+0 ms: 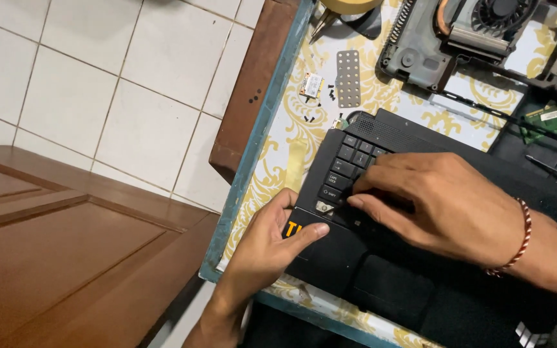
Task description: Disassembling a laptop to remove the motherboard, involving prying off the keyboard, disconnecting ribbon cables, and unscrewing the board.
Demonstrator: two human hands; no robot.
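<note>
Black laptop base under both hands, keyboard being worked at its corner.

Black plastic palm-rest of the laptop (356, 258) lies on a table with a yellow-patterned cloth (285, 142), and the step in hand looks like easing the keyboard (349, 161) loose at the near-left corner. The left hand (265, 248) is open, steadying the laptop's edge, its thumb pressed flat on the palm-rest and gripping nothing. The right hand (433, 200) lies palm-down over the keys, fingers curled and fingertips pressing at the lower key row; whether it pinches anything underneath I cannot tell. A next move would likely call for a gentle, even lift so no clip snaps. Beyond lie a perforated metal plate (348, 78), a small circuit card (312, 85) and a fan assembly (465, 32).
</note>
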